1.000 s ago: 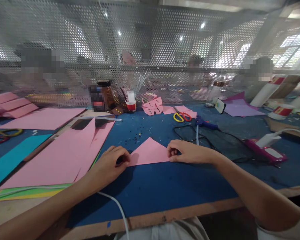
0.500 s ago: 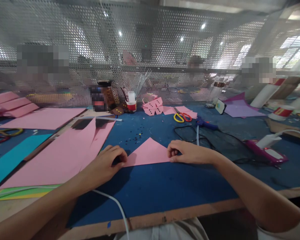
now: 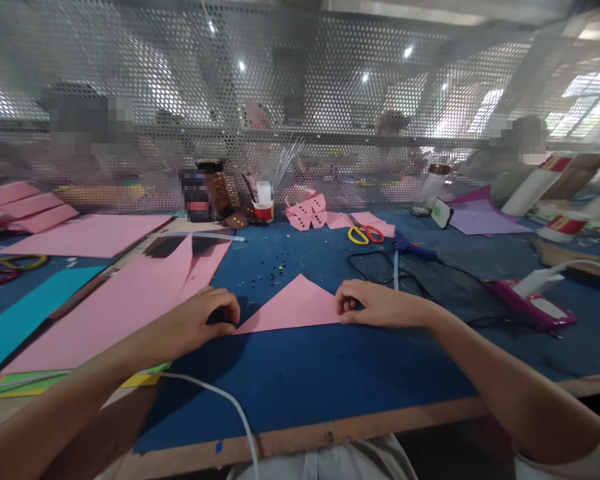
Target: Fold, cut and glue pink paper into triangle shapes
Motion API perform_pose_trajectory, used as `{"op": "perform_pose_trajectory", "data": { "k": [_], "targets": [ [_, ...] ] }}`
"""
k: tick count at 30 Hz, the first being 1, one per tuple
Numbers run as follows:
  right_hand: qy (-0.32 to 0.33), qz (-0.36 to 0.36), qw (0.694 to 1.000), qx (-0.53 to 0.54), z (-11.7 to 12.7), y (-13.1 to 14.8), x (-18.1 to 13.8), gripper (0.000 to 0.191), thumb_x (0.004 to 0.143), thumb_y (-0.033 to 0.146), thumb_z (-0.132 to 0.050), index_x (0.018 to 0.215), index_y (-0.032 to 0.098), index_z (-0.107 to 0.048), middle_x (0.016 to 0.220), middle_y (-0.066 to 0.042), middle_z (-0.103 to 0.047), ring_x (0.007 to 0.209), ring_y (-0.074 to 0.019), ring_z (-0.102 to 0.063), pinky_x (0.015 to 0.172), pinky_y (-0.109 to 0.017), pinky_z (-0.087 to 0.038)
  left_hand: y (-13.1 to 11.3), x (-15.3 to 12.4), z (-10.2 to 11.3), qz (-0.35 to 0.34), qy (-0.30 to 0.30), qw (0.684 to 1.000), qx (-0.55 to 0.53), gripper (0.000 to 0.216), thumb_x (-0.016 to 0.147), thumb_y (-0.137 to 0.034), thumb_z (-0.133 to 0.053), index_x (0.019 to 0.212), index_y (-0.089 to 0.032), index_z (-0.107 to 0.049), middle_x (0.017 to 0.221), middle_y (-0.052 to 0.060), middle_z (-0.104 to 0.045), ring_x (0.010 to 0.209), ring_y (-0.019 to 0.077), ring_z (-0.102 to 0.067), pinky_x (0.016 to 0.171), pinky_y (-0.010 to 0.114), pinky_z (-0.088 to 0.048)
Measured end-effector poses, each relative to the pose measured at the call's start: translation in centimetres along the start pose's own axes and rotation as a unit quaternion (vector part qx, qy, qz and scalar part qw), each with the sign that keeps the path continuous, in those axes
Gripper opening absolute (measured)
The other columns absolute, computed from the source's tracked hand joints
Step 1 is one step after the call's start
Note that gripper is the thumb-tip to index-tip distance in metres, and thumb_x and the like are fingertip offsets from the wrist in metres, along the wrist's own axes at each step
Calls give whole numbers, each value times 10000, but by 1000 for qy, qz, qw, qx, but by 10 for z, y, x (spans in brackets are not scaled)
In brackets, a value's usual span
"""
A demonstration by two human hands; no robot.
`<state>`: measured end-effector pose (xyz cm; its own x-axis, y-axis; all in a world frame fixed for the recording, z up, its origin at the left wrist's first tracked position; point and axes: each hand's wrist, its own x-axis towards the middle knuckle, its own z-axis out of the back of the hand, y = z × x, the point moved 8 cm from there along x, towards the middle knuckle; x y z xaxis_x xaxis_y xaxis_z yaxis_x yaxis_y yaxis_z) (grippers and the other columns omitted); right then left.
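Note:
A pink paper folded into a triangle (image 3: pixel 296 308) lies flat on the blue table top (image 3: pixel 330 373) in front of me. My left hand (image 3: pixel 200 323) presses its curled fingers on the triangle's left tip. My right hand (image 3: pixel 375 305) pinches the right corner, fingers closed on the paper's edge. Both forearms rest low over the table.
Large pink sheets (image 3: pixel 130 300) and a teal sheet (image 3: pixel 25 313) lie at the left. Yellow-handled scissors (image 3: pixel 364 233), a folded pink butterfly (image 3: pixel 306 212), a blue glue gun (image 3: pixel 410 248) with black cable, a pink device (image 3: pixel 535 303) and a white cable (image 3: pixel 230 407) are around. A perforated metal screen (image 3: pixel 300 100) stands behind; people sit beyond it.
My left hand slid leftward along the bottom edge to the triangle's left tip, uncovering more of the paper. My right hand stayed on the right corner.

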<state>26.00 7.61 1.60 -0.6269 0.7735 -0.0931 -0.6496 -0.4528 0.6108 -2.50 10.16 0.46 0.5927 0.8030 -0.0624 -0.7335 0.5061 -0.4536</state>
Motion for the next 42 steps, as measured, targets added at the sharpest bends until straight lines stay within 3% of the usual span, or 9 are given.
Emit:
{"op": "perform_pose_trajectory", "data": {
  "k": [7, 12, 16, 21, 26, 35, 42],
  "targets": [
    [2, -4, 1000, 1, 0, 1, 0, 132, 879, 288, -646, 971, 194, -656, 1013, -29, -635, 921, -178, -557, 819, -298, -416, 1, -2, 6, -4, 30, 999, -17, 162, 897, -394, -629, 925, -238, -660, 984, 15, -655, 937, 214, -590, 828, 319, -460],
    [0, -4, 1000, -2, 0, 1, 1, 127, 878, 282, -650, 972, 198, -654, 1003, -22, -639, 927, -178, -558, 823, -296, -417, -24, 1, 8, -58, -43, 997, -25, 179, 891, -412, -663, 929, -237, -661, 1005, 17, -644, 973, 212, -587, 878, 325, -459],
    [-7, 1, 1000, -7, 0, -1, 0, 110, 874, 271, -652, 963, 206, -649, 996, -15, -641, 916, -173, -559, 811, -289, -417, -48, 4, -12, -115, -50, 991, -44, 122, 946, -336, -611, 947, -226, -663, 978, 19, -629, 924, 183, -587, 827, 298, -462],
    [-18, 11, 1000, -21, 0, 1, -1, 103, 885, 282, -654, 959, 209, -656, 983, -16, -647, 907, -172, -567, 806, -289, -420, -55, 5, -20, -153, -76, 985, -23, 134, 988, -276, -556, 938, -216, -665, 923, 21, -621, 896, 169, -584, 788, 280, -454],
    [-69, 20, 997, -40, 3, 14, 1, 128, 870, 275, -704, 953, 199, -642, 941, -8, -657, 836, -158, -581, 765, -279, -423, -59, 1, -19, -182, -96, 978, 35, 174, 1011, -242, -490, 984, -205, -658, 959, 42, -628, 895, 169, -590, 778, 283, -459],
    [-83, 98, 984, -122, -6, 33, 4, 80, 932, 244, -656, 892, 184, -691, 920, -34, -665, 892, -174, -595, 803, -275, -414, -65, 0, -16, -189, -138, 971, 49, 165, 976, -213, -509, 915, -188, -661, 887, 36, -631, 816, 153, -596, 724, 262, -464],
    [-65, 48, 994, -71, -6, 26, 6, 80, 906, 261, -677, 886, 187, -697, 897, -22, -693, 839, -164, -614, 749, -255, -409, -63, 3, -17, -153, -114, 981, 34, 161, 942, -224, -522, 859, -192, -657, 831, 24, -626, 727, 143, -579, 677, 251, -452]
  ]
}}
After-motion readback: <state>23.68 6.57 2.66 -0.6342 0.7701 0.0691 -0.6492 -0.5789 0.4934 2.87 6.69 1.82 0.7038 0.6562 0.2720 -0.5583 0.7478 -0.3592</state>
